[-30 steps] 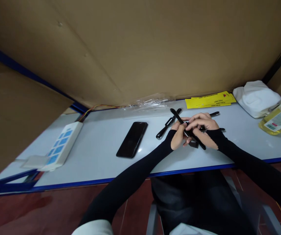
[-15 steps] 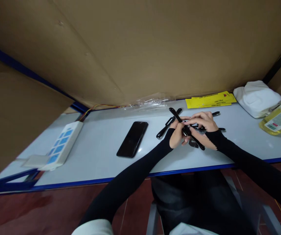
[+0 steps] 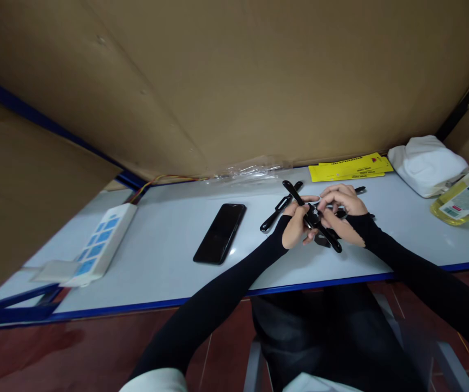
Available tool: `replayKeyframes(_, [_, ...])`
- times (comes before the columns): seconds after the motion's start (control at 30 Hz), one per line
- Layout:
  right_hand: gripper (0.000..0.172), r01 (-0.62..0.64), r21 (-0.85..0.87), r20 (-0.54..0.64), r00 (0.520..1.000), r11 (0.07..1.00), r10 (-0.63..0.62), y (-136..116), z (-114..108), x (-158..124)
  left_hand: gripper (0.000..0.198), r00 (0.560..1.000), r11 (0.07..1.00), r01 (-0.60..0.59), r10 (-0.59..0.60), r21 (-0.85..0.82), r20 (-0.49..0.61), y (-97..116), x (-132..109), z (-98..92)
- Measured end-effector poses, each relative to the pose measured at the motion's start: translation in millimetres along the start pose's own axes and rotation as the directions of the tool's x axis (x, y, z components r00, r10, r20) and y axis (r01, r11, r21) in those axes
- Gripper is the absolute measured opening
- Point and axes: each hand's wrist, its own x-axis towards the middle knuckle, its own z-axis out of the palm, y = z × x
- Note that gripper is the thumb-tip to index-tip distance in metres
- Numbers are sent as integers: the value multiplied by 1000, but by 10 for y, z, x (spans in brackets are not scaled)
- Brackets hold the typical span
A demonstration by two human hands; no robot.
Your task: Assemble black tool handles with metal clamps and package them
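My left hand is closed around the middle of a black spokeshave, which slants from upper left to lower right above the table. Close to the tool's centre, my right hand has its thumb and fingers bent together in a pinch; whatever is between the fingertips is too small to make out. Another black spokeshave body lies just left of my left hand, partly covered by it. More black handles poke out behind my right hand. A small dark flat piece shows below the hands.
A black phone lies left of the hands, and a white power strip farther left. Clear plastic packaging, yellow cards, a white cloth bundle and a bottle of yellow liquid line the cardboard wall.
My right hand has drawn slightly to the right, its fingers coming off the top of the spokeshave's centre, which now shows more. My left hand keeps its hold, nearly still.
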Motion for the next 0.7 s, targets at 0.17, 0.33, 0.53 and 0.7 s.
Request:
replayKeyframes(0.17, [22,18,-18,54,998,1000,-17,-19,10,-2,54,999,999,-17,18,33,-38,0,-8,11])
replayKeyframes(0.33, [26,2,-16,20,1000,1000,-2,-7,12,-2,55,999,999,-25,26,34,-40,-11,-8,8])
replayKeyframes(0.53, [25,-1,8,-24,1000,1000,2,-2,18,-7,56,1000,999,-10,11,41,-20,-15,-8,16])
replayKeyframes(0.7, [30,37,-7,53,998,999,-36,-8,30,-4,54,999,999,-20,21,44,-40,-26,-19,30])
